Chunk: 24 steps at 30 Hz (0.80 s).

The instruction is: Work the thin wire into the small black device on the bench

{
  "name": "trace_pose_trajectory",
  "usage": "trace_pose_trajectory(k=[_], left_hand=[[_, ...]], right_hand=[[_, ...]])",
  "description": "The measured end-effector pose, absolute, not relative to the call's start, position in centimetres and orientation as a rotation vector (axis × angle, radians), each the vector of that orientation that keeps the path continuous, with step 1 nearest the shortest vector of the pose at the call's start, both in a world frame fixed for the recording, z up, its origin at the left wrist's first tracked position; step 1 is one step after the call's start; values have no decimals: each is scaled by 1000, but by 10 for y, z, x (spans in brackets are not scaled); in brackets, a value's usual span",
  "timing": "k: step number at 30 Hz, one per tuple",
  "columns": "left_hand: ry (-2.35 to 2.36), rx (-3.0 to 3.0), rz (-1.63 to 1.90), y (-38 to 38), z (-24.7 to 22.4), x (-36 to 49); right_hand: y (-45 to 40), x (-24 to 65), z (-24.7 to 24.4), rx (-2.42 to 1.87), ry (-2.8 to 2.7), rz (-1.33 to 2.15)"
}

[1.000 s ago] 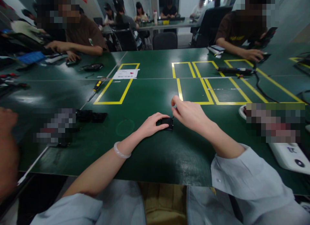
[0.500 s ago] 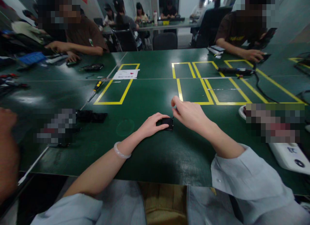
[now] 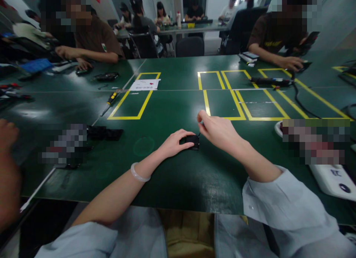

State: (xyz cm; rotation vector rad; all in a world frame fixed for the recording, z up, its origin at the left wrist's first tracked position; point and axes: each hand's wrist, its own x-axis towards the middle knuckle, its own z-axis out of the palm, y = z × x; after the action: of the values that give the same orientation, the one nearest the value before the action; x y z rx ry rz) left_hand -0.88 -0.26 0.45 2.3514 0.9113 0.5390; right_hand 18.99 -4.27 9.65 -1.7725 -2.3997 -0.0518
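Observation:
A small black block-shaped part point(image 3: 192, 141) lies on the green table in front of me. My left hand point(image 3: 178, 142) grips it from the left, with fingers along its far side and the thumb on its near side. Just right of the part, my right hand point(image 3: 215, 126) is closed in a pinch with its fingers curled. A short, thin dark piece shows between those fingers and the part's right edge, too small for me to name. Most of whatever my right hand holds is hidden by the fingers.
Yellow tape outlines mark the green table point(image 3: 167, 184). A yellow-and-black screwdriver point(image 3: 112, 98) and a white paper label point(image 3: 145, 85) lie ahead to the left. Black parts point(image 3: 105, 132) sit at left, near another person's arm point(image 3: 8, 172). A white device point(image 3: 332, 180) is at right.
My two hands and the black part stay in nearly the same place. The neighbouring person's hand at the far left has shifted slightly.

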Motion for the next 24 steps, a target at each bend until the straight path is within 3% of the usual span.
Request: trace_pose_trajectory(k=[24], left_hand=[[908,2343,532,-3,5,-8]], right_hand=[[-40,190,95,-1820,-2412,-66]])
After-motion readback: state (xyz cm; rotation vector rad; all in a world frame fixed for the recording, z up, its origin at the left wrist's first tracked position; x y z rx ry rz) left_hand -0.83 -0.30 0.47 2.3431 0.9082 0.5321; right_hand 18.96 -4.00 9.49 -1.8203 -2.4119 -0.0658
